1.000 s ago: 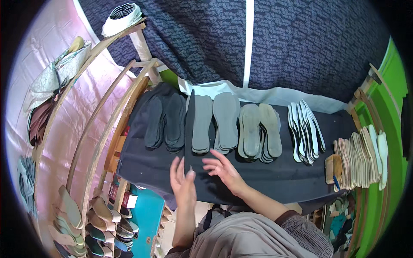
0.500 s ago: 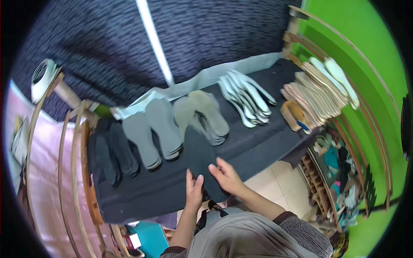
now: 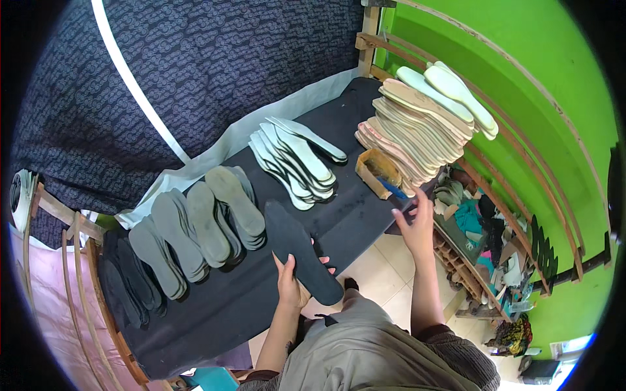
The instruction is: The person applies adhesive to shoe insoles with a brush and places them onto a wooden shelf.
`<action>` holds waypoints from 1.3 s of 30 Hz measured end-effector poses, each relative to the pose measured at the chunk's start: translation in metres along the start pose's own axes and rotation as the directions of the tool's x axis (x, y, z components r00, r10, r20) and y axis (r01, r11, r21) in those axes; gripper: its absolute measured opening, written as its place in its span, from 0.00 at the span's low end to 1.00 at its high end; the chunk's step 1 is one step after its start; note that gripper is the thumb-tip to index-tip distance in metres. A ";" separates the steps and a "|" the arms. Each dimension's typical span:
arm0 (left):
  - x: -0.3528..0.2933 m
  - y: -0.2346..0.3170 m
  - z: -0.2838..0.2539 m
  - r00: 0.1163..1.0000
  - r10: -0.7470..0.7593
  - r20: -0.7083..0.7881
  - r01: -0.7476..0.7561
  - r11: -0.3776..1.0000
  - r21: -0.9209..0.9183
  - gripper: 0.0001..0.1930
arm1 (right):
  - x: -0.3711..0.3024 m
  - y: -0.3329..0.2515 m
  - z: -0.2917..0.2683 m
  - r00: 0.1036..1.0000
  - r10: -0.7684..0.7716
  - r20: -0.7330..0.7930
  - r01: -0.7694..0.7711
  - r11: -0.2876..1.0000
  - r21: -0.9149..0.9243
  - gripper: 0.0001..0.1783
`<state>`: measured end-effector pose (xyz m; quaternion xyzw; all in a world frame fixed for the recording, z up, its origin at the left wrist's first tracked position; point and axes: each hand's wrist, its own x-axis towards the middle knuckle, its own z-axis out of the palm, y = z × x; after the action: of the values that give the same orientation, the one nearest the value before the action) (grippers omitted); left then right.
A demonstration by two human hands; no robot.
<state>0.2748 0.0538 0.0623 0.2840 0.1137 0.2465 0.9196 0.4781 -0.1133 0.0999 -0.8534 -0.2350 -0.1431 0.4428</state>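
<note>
Right hand (image 3: 417,225) is near box (image 3: 372,182) seemingly containing tool (image 3: 394,188).

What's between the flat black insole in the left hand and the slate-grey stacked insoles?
Stacked olive-grey insoles, on the black cloth; the head view shows them between the black insole and the slate-grey insoles.

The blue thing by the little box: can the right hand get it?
Probably yes: the right hand looks empty and very near the blue thing, with nothing seemingly between them.

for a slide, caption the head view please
Left hand holds a black sole-shaped piece; the right hand is near an open box.
</note>
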 end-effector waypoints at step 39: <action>0.074 -0.090 0.005 0.999 0.035 -0.026 -0.040 0.981 -0.191 0.35 | 0.109 -0.038 0.069 0.362 -0.932 -0.010 0.615 0.231 0.754 0.21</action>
<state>0.3748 0.0253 0.0090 0.1935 0.0945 0.2768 0.9365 0.5527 -0.0082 0.1361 -0.3991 -0.7676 -0.0585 0.4980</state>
